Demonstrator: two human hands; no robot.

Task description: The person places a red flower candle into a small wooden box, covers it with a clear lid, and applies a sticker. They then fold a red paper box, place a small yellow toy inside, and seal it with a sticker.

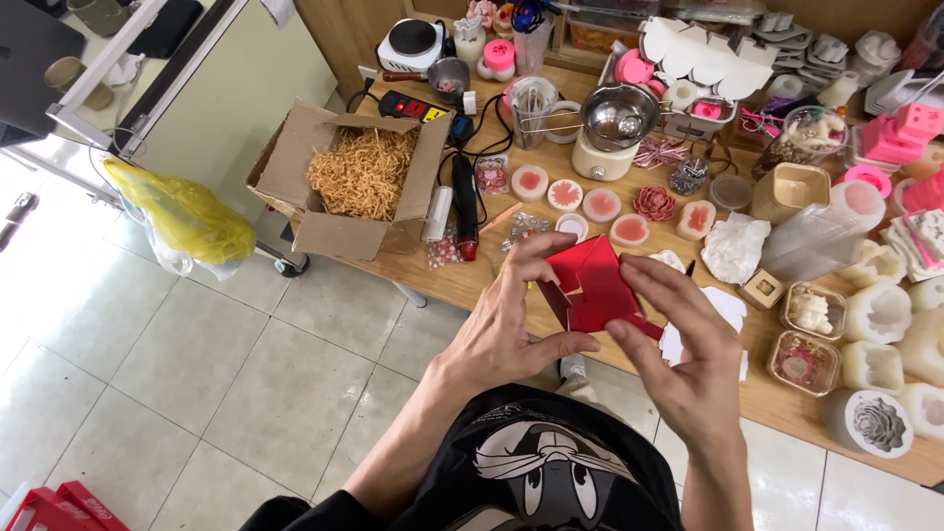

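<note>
Red card box (595, 285) pinched in our left hand (506, 329) and right hand (688, 359), fingers of both pressed on its flaps, held over the table (472, 280) near edge, cardboard box (359, 177) near its left end

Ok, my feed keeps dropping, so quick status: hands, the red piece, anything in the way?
Left hand and right hand both grip red folded card box, held above wooden table edge. Nothing between hands.

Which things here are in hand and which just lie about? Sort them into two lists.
In hand:
left hand
right hand
red folded card box, held between both

Lying about:
cardboard box of shredded paper
metal pot
round candles
white flower moulds
yellow bag
</note>
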